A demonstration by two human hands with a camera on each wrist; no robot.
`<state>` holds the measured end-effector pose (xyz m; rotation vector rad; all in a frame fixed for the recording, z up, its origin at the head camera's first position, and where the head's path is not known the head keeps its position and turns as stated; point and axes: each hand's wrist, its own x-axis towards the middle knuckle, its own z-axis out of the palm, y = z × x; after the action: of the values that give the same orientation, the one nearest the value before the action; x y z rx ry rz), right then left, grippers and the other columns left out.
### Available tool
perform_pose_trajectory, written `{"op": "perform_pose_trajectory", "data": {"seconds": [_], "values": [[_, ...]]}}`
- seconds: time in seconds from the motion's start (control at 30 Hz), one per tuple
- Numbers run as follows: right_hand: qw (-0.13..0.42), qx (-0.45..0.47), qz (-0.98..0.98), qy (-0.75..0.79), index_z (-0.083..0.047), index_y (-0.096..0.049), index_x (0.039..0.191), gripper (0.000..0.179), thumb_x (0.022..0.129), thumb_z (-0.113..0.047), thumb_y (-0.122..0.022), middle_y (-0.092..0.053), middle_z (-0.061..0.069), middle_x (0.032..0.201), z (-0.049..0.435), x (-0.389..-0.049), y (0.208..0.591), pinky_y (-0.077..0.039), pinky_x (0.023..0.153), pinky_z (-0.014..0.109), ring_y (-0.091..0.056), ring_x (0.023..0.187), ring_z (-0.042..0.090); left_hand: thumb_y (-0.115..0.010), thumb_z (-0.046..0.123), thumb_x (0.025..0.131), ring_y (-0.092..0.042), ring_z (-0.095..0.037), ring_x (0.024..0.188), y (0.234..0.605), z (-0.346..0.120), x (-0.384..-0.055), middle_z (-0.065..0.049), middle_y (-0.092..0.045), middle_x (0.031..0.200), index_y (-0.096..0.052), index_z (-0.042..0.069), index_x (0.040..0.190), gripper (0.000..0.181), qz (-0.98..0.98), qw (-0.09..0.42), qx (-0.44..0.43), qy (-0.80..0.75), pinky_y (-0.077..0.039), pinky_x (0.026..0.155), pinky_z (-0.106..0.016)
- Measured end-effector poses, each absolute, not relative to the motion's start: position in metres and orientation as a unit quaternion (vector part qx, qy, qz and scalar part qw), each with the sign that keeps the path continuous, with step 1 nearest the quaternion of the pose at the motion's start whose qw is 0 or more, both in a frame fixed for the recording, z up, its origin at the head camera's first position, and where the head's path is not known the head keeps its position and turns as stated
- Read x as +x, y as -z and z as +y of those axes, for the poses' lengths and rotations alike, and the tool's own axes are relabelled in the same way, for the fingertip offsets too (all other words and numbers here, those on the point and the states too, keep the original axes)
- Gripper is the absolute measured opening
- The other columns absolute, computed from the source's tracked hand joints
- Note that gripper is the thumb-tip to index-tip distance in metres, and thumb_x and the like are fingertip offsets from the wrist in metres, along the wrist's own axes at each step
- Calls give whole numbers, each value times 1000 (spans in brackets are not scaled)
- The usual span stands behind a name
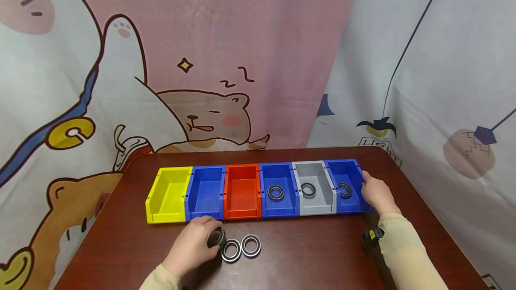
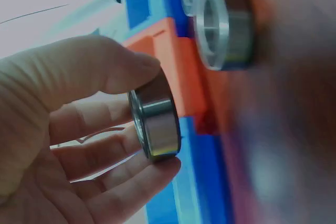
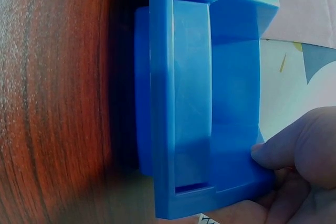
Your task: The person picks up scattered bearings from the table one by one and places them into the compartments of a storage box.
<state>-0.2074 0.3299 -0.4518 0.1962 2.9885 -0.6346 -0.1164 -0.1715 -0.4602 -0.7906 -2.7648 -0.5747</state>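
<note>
My left hand (image 1: 192,244) pinches a ball bearing (image 2: 159,124) between thumb and fingers, just in front of the second bin from the left. Two more bearings lie flat and side by side on the table right of it: a nearer one (image 1: 231,251) and a farther one (image 1: 251,246). At the far right end of the bin row, my right hand (image 1: 378,193) grips the side wall of the end blue bin (image 3: 191,93), thumb over the rim and fingers outside. That bin holds one bearing (image 1: 344,190).
Left of the gripped bin, the row runs grey (image 1: 316,206), blue (image 1: 278,211), red (image 1: 242,211), blue (image 1: 204,213) and yellow (image 1: 166,216). One bearing (image 1: 308,190) sits in the grey bin, another (image 1: 276,193) in the blue bin beside it. A printed curtain (image 1: 282,57) hangs behind the table.
</note>
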Motion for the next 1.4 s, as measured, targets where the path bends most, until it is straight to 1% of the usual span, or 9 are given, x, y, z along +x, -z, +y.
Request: {"op": "perform_pose_trajectory", "data": {"seconds": [0.13, 0.3, 0.5, 0.63, 0.77, 0.87, 1.03, 1.2, 1.4], "values": [[41, 60, 976, 203, 15, -27, 146, 51, 100, -3, -40, -38, 44, 137, 330, -208, 451, -37, 98, 67, -43, 122, 59, -89, 16, 61, -62, -24, 87, 452, -164, -122, -5, -67, 95, -73, 4, 102, 46, -939, 113, -253, 203, -54, 81, -42], [48, 68, 976, 202, 16, -26, 146, 52, 99, -3, -41, -37, 44, 138, 330, -209, 448, -36, 99, 67, -41, 124, 59, -89, 16, 62, -61, -25, 87, 443, -154, -131, -5, -67, 96, -73, 4, 103, 45, -937, 123, -251, 211, -54, 79, -42], [50, 72, 977, 196, 15, -29, 146, 52, 99, -3, -43, -38, 43, 138, 330, -210, 446, -37, 98, 67, -41, 124, 59, -89, 15, 64, -62, -27, 90, 435, -140, -142, -8, -68, 99, -73, 4, 106, 46, -935, 115, -245, 230, -55, 81, -42], [49, 72, 978, 192, 14, -32, 145, 52, 99, -4, -45, -39, 43, 137, 332, -210, 445, -37, 98, 67, -42, 123, 59, -89, 14, 65, -62, -27, 89, 431, -131, -150, -7, -67, 99, -73, 4, 106, 45, -932, 123, -238, 244, -55, 80, -40], [44, 65, 979, 190, 14, -34, 144, 51, 99, -5, -46, -41, 43, 136, 334, -210, 446, -38, 98, 67, -43, 122, 59, -88, 14, 66, -62, -26, 90, 426, -122, -158, -8, -68, 101, -72, 5, 109, 47, -935, 119, -222, 249, -56, 77, -37], [42, 61, 979, 191, 14, -34, 144, 51, 99, -6, -46, -42, 43, 135, 335, -210, 447, -38, 97, 67, -43, 121, 59, -88, 15, 67, -62, -28, 93, 423, -115, -165, -10, -68, 105, -72, 5, 111, 48, -939, 113, -214, 246, -56, 79, -39], [40, 61, 978, 193, 14, -34, 144, 51, 98, -6, -47, -41, 43, 135, 336, -210, 448, -37, 98, 67, -42, 122, 59, -86, 15, 70, -61, -31, 96, 419, -108, -179, -12, -67, 105, -71, 3, 111, 46, -942, 111, -218, 232, -56, 82, -42], [46, 66, 977, 199, 13, -32, 145, 52, 99, -7, -46, -40, 43, 137, 336, -210, 448, -36, 99, 67, -42, 123, 59, -86, 14, 71, -60, -29, 96, 420, -103, -194, -11, -66, 105, -71, 4, 110, 44, -947, 101, -219, 212, -56, 77, -39], [53, 71, 975, 204, 13, -31, 146, 52, 100, -7, -45, -38, 43, 138, 336, -211, 448, -35, 99, 68, -40, 125, 60, -84, 14, 70, -57, -27, 86, 425, -98, -212, -10, -65, 96, -71, 4, 104, 38, -954, 85, -231, 173, -55, 71, -37]]}}
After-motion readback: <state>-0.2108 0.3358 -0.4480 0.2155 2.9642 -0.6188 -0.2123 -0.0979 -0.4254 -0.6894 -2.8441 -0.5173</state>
